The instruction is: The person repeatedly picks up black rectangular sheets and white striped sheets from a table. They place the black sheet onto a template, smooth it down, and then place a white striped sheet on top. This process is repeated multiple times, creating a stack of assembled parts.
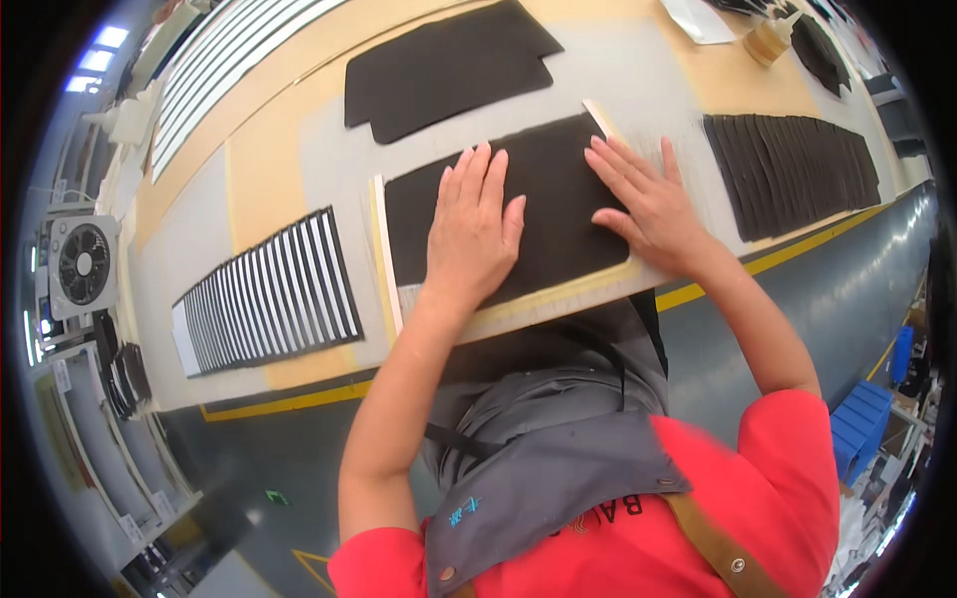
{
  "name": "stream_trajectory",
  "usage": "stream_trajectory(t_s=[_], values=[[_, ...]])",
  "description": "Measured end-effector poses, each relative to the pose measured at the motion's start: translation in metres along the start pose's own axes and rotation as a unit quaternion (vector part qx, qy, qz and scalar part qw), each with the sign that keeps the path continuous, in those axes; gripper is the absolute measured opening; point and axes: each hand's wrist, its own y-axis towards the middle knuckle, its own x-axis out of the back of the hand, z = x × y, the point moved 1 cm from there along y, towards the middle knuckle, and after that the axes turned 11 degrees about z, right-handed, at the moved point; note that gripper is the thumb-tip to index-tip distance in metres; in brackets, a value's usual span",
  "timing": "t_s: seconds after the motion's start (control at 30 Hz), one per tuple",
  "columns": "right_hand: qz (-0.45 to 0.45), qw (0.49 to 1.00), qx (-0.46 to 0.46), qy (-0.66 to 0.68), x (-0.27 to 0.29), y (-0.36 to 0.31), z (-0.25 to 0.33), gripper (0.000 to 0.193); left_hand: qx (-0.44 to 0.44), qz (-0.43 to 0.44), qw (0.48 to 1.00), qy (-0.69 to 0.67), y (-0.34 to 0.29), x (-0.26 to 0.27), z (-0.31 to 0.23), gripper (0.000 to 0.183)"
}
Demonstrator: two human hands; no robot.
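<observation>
A flat black sheet [543, 189] with rounded near corners lies on the table in front of me, between two pale strips. My left hand [471, 219] rests flat on its left part, fingers pointing away from me. On its right edge lies my right hand [648, 204], fingers stretched out and thumb spread. Neither hand grips anything. One pale strip [384, 239] runs along the sheet's left side; the other strip [597, 118] shows at its far right corner, partly hidden by my right hand. Beyond it lies a larger black piece [449, 75] with notched corners.
On the left sits a fanned row of black and white strips [269, 294]. Overlapping black pieces [793, 174] form a row at the right. Long white strips [229, 70] cover the far left. A bottle with amber contents [770, 42] stands far right, near a white sheet [698, 20].
</observation>
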Motion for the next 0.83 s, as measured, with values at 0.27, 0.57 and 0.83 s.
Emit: stream_trajectory(t_s=[0.27,0.57,0.83], values=[[0.007,0.999,0.000,-0.046,-0.001,0.000,-0.004,0.070,-0.075,0.090,0.992,-0.041,-0.057,0.022,-0.023,0.053],[0.040,0.983,0.179,0.013,0.013,0.008,0.044,0.076,-0.090,0.113,0.989,-0.009,-0.095,0.017,-0.047,0.068],[0.035,0.975,0.218,-0.021,-0.001,0.070,0.037,0.073,-0.080,0.135,0.988,-0.002,-0.101,0.009,-0.049,0.082]])
